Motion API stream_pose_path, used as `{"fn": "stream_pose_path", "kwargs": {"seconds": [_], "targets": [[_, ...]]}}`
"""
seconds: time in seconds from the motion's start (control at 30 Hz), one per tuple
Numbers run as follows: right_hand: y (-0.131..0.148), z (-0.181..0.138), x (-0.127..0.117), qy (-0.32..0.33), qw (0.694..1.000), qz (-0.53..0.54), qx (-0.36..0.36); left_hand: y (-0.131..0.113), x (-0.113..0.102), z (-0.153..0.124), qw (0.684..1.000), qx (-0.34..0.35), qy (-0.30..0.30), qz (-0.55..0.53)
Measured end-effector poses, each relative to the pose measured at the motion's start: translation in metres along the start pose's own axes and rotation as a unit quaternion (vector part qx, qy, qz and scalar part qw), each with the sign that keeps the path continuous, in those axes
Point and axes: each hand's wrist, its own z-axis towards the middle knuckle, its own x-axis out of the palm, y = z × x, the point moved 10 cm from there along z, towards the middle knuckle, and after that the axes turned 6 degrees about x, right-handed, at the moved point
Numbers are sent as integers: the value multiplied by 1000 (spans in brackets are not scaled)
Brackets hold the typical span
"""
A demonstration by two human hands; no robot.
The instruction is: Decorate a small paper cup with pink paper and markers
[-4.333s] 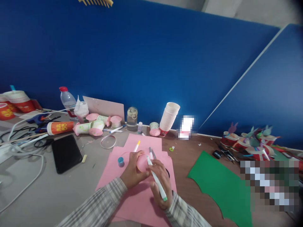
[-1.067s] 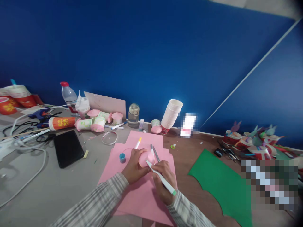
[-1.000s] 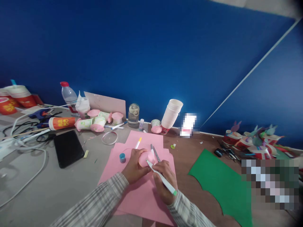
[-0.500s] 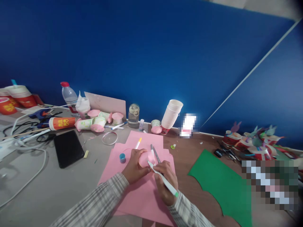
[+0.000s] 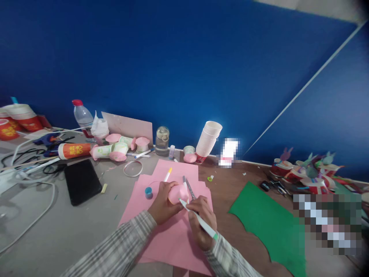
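My left hand is closed around a pink paper piece, rounded in outline; whether it is fixed to a cup underneath is hidden by my fingers. In my right hand is a white marker with a green end, its tip resting on or very near the pink paper. Sheets of pink paper lie beneath both hands. Just beyond my right hand are a metal tool, perhaps scissors, and a grey-capped pen. A yellow-tipped marker and a small blue cap sit on the pink sheets.
Left are a black tablet, cables and an orange cup. Pink-and-green paper cups, a glass jar and stacked white cups line the blue partition. Green paper and decorated cups lie right.
The marker tip has shifted slightly left and down across the pink paper. My left hand keeps its hold; the view has moved a little.
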Motion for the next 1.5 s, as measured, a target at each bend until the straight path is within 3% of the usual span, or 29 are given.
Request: {"fn": "stream_pose_path", "kwargs": {"seconds": [0.17,0.73,0.97,1.2,1.5], "targets": [[-1,0,-9,-27,999,9,29,4,0,0,1000,3,4,8],[14,-8,8,38,997,-10,-65,3,-5,1,999,-12,-32,4],[12,-8,11,42,997,-27,-64,3,-4,0,999,-15,-38,-4],[17,-6,9,36,995,-46,-76,6,-3,-1,999,-18,-31,-4],[20,-4,-1,-22,995,-58,-74,4,-3,0,1000,-15,-21,7]]}}
